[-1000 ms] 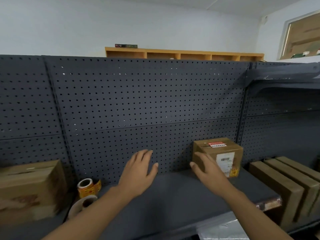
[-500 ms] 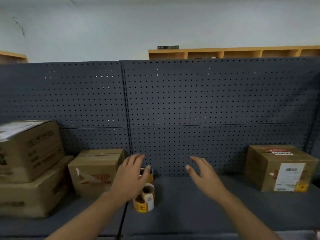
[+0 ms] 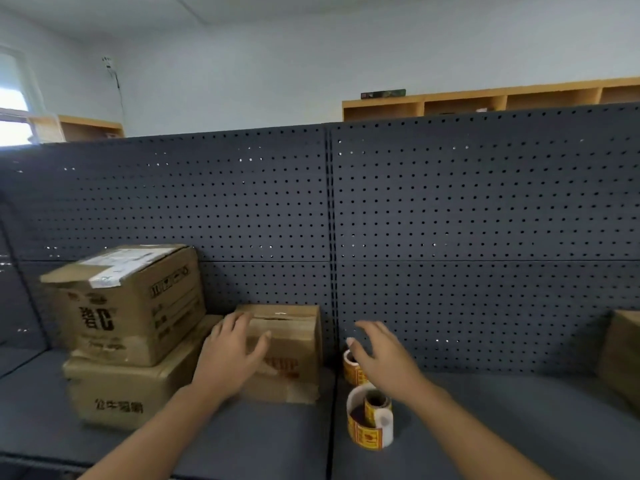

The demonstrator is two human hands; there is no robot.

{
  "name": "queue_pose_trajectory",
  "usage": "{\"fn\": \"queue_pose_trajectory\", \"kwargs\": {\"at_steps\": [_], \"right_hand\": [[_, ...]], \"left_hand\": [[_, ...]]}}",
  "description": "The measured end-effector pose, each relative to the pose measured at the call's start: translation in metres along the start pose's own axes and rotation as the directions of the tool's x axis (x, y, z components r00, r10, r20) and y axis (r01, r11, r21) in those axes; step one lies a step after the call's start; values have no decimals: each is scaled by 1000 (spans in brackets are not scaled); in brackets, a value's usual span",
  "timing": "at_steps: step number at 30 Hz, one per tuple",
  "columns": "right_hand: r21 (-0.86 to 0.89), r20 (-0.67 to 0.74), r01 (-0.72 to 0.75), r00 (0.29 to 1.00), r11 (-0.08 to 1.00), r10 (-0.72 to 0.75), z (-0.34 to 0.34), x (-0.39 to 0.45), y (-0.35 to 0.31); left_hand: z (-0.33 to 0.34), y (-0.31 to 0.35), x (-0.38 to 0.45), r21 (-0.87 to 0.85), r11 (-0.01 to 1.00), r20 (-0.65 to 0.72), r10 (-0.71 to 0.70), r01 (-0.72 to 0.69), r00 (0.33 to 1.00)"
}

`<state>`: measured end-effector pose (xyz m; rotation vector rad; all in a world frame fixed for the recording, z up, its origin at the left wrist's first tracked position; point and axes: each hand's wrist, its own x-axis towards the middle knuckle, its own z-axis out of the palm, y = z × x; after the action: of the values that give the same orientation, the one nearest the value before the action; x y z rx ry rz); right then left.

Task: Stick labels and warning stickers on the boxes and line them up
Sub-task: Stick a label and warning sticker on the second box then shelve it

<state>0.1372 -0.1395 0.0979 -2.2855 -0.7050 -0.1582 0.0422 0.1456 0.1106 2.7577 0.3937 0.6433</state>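
Observation:
A small cardboard box [image 3: 294, 344] stands on the dark shelf [image 3: 263, 441] against the pegboard. My left hand [image 3: 230, 358] hovers in front of its left side with fingers spread, holding nothing. My right hand [image 3: 384, 358] is stretched out open to the right of that box, above two rolls of yellow warning stickers: one roll [image 3: 369, 422] near the shelf's front and another roll [image 3: 351, 370] partly hidden behind my hand. At the right edge, part of another box [image 3: 621, 355] shows.
Two larger cartons are stacked at the left, the upper carton [image 3: 131, 303] with torn tape on top, the lower carton [image 3: 124, 389] beneath it. A grey pegboard wall [image 3: 450, 237] backs the shelf. Wooden cubbies [image 3: 485, 102] stand behind.
The view has swung left. The labelled box has slid to the right edge, the stacked cartons have come into view, and both hands have moved toward the small box.

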Motion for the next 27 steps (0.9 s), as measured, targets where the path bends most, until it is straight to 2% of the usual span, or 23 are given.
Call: {"fn": "queue_pose_trajectory", "kwargs": {"at_steps": [2, 4, 7, 11, 16, 21, 24, 27], "right_hand": [[34, 15, 6, 1000, 999, -7, 19, 17, -17], [70, 3, -9, 1000, 997, 9, 35, 35, -34], [162, -22, -87, 996, 983, 92, 57, 61, -55], [281, -29, -233, 968, 931, 251, 79, 90, -66], [337, 5, -377, 917, 863, 398, 103, 104, -52], [452, 116, -446, 888, 773, 444, 109, 98, -51], [491, 129, -447, 886, 748, 445, 102, 95, -56], [550, 142, -456, 876, 699, 460, 102, 94, -55]], "left_hand": [[0, -19, 14, -52, 997, 15, -63, 64, 998], [1, -32, 26, -194, 969, 44, -150, 155, 988], [9, -40, 40, -435, 862, 92, -245, 260, 965], [18, -40, 58, -627, 694, 139, -346, 353, 928], [26, -42, 68, -710, 484, 267, -487, 511, 831], [31, -51, 66, -772, 292, 409, -452, 564, 793], [34, -49, 64, -802, 218, 430, -435, 556, 791], [33, -48, 63, -808, 200, 428, -448, 555, 784]]}}
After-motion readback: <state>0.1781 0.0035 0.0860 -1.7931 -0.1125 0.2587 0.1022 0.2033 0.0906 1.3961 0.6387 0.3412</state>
